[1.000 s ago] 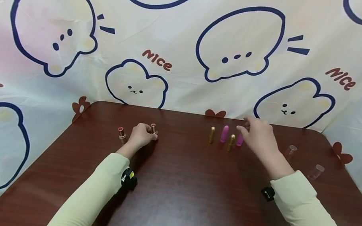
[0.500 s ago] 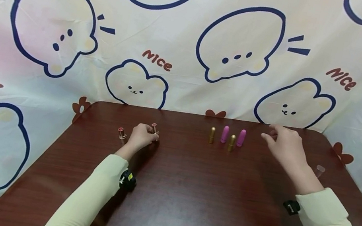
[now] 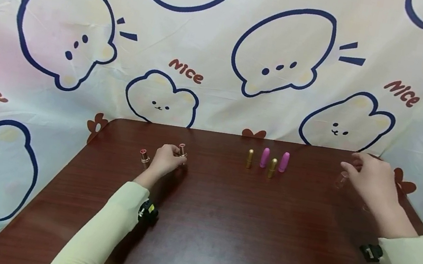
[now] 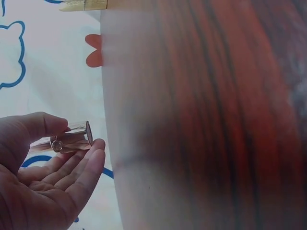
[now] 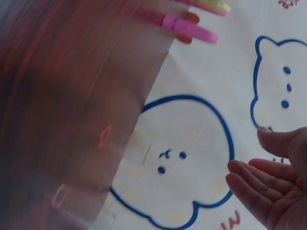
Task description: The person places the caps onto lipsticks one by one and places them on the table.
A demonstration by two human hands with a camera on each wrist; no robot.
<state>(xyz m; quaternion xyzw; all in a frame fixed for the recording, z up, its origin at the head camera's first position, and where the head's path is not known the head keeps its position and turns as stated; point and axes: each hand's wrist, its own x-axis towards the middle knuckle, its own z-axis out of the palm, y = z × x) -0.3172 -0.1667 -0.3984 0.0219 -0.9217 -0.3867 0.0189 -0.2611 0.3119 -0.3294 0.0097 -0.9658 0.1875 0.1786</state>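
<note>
Near the table's left back, my left hand [image 3: 166, 160] pinches a rose-gold lipstick [image 3: 182, 149] upright between thumb and fingers; its shiny tube [image 4: 76, 139] shows in the left wrist view. A second rose-gold lipstick [image 3: 144, 157], with a reddish tip, stands just left of that hand. On the right, my right hand [image 3: 374, 182] hovers with loose fingers and nothing between them. A clear cap [image 3: 341, 179] stands by its thumb. Another clear cap [image 5: 84, 208] shows low in the right wrist view; in the head view the hand mostly hides it.
Between the hands stand two gold lipstick-shaped tubes, one farther left [image 3: 249, 158] and one in front [image 3: 272, 168], and two pink ones, left [image 3: 265, 158] and right [image 3: 284, 162]. A printed cloth [image 3: 224, 59] rises behind the brown table [image 3: 212, 226].
My right hand has moved right, from beside the pink tubes to over the clear caps. The left hand stays nearly in place with its lipstick.
</note>
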